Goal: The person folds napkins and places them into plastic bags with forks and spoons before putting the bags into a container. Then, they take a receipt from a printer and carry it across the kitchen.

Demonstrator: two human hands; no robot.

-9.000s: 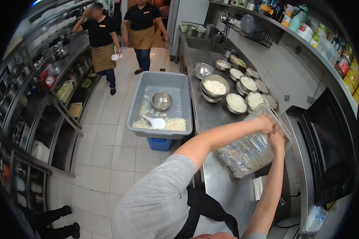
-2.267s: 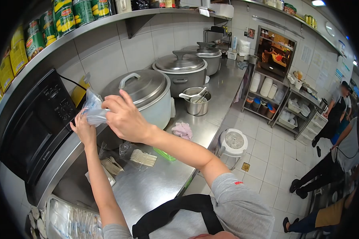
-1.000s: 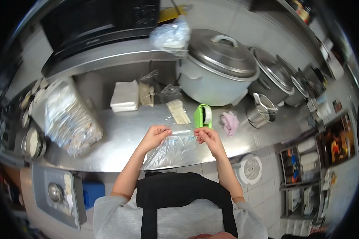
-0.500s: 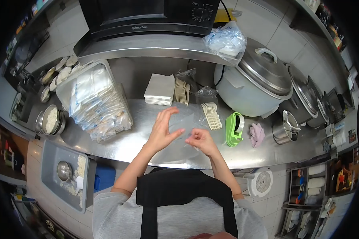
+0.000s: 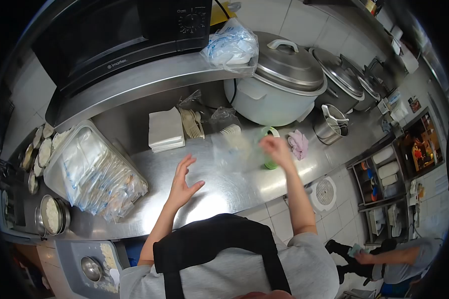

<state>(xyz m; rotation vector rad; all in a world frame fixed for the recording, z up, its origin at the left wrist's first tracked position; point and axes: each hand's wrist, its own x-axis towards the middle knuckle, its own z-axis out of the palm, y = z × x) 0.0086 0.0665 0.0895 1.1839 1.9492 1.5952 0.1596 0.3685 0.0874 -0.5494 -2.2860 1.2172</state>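
Near the center of the frame, above a stainless-steel counter point(image 5: 204, 199), a clear plastic bag point(image 5: 230, 152), blurred, extends leftward from the right hand point(image 5: 276, 151). The fingers of this hand are drawn together and appear to pinch the bag's right edge; their exact placement is blurred. The left hand point(image 5: 183, 185), well apart from the bag, is spread, its thumb pointing away from the fingers, and holds nothing. Behind the bag and partly veiled by it lies a bundle of pale forks point(image 5: 231, 130); to its left are a second bundle of cutlery point(image 5: 191, 123) and, just beside that, a stack of white napkins point(image 5: 166, 130). A green tape dispenser point(image 5: 270, 163) is partly hidden by the right hand, with a pink cloth point(image 5: 298, 144) to its right. At left, a translucent container point(image 5: 55, 175) bears a heap of plastic-wrapped packets point(image 5: 102, 174); metal bowls point(image 5: 55, 215), one with white contents, stand near it. Upper right of center, a large lidded cooker point(image 5: 274, 102) stands beside a plastic bag of white items point(image 5: 233, 46) on the raised shelf point(image 5: 149, 79), which also bears a black oven point(image 5: 129, 37). At lower left, a gray tub point(image 5: 75, 266) contains a metal bowl point(image 5: 91, 268).
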